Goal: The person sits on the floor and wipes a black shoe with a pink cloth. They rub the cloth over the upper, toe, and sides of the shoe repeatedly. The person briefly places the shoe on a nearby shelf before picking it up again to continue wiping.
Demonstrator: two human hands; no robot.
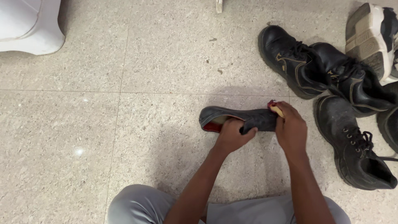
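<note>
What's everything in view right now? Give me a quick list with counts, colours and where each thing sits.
Slip-on shoe: 1, black with red lining, on its side at centre, held in both hands.
Small tool: 1, yellowish with a red tip, in the right hand at the shoe's toe end; kind unclear.
Lace-up boots: 3, black, at right; two lean together at upper right, one lies below them.
Sneaker: 1, white and dark, sole up, top right corner.
Dark shoe edge: 1, black, cut off at right edge.
White object: 1, top left corner.
Floor: speckled beige tiles.
Trousers: grey, bottom edge.
Left hand: grips the shoe's middle.
Right hand: holds the tool.
</note>
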